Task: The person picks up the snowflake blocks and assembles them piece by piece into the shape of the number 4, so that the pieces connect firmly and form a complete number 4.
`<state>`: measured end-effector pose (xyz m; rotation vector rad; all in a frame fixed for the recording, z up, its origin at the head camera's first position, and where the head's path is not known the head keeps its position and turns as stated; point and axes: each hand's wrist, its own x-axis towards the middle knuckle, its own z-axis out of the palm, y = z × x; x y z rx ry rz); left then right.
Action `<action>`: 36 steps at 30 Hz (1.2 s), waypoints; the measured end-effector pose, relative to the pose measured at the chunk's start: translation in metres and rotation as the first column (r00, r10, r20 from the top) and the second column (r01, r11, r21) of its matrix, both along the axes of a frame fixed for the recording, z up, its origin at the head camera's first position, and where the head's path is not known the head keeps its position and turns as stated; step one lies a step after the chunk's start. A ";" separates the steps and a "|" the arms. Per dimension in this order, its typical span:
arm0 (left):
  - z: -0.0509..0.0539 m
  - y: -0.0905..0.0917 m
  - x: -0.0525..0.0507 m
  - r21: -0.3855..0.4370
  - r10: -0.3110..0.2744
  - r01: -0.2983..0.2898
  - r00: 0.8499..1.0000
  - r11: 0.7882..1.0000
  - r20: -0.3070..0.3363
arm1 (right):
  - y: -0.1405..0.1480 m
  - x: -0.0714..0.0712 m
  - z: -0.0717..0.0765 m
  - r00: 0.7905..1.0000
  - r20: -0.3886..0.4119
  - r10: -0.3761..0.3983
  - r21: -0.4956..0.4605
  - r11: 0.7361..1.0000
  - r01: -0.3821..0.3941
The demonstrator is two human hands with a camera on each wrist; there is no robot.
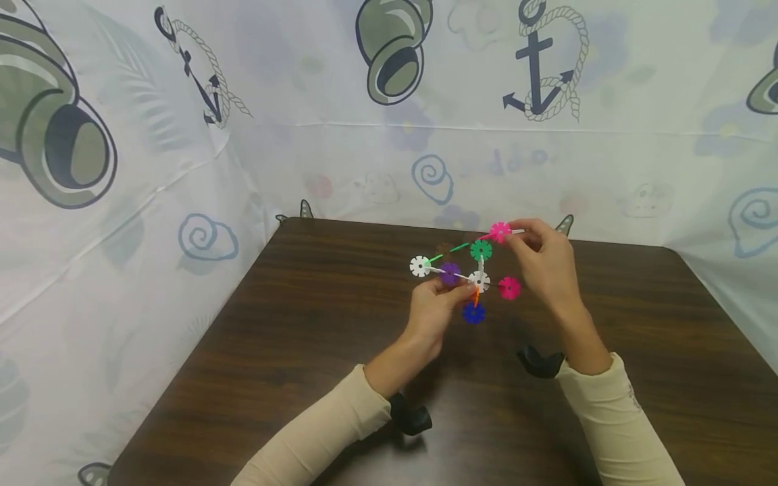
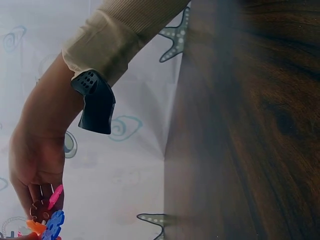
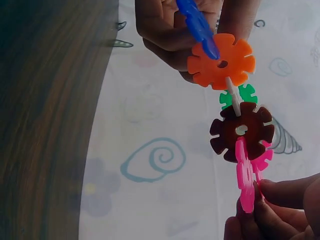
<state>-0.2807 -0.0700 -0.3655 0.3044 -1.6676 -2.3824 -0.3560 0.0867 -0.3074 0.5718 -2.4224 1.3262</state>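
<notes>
A chain of linked, notched plastic discs is held up above the table. It includes a white disc (image 1: 419, 266), a purple disc (image 1: 450, 273), a green disc (image 1: 481, 250), a blue disc (image 1: 474, 313), an orange disc (image 3: 221, 62) and a brown disc (image 3: 242, 132). My left hand (image 1: 430, 314) grips the lower middle, its thumb by the central white disc (image 1: 479, 281). Between thumb and fingers, my right hand (image 1: 546, 264) pinches the upper pink disc (image 1: 500, 232). A second pink disc (image 1: 509, 288) sticks out to the right, below that hand.
The dark wooden table (image 1: 292, 337) spreads under both arms. Patterned white cloth (image 1: 340, 162) hangs behind it and along its sides. A black wrist mount (image 1: 410, 415) sits by the left cuff, another black mount (image 1: 540, 362) by the right.
</notes>
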 end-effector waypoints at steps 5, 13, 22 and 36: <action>-0.004 0.000 -0.001 -0.007 0.002 -0.002 1.000 1.000 0.003 | 0.002 -0.002 -0.004 1.000 0.013 0.024 0.004 1.000 -0.024; -0.009 0.001 -0.002 -0.028 0.004 -0.003 0.999 1.000 0.038 | 0.002 -0.006 -0.012 0.998 0.067 0.014 0.025 1.000 -0.016; -0.016 -0.001 -0.003 -0.041 -0.003 0.006 0.997 0.999 0.080 | 0.003 -0.011 -0.024 0.996 0.086 0.018 0.047 0.999 -0.022; -0.020 -0.003 -0.004 -0.021 -0.013 0.015 0.995 1.000 0.103 | 0.002 -0.013 -0.031 0.995 0.092 0.037 0.055 0.998 -0.042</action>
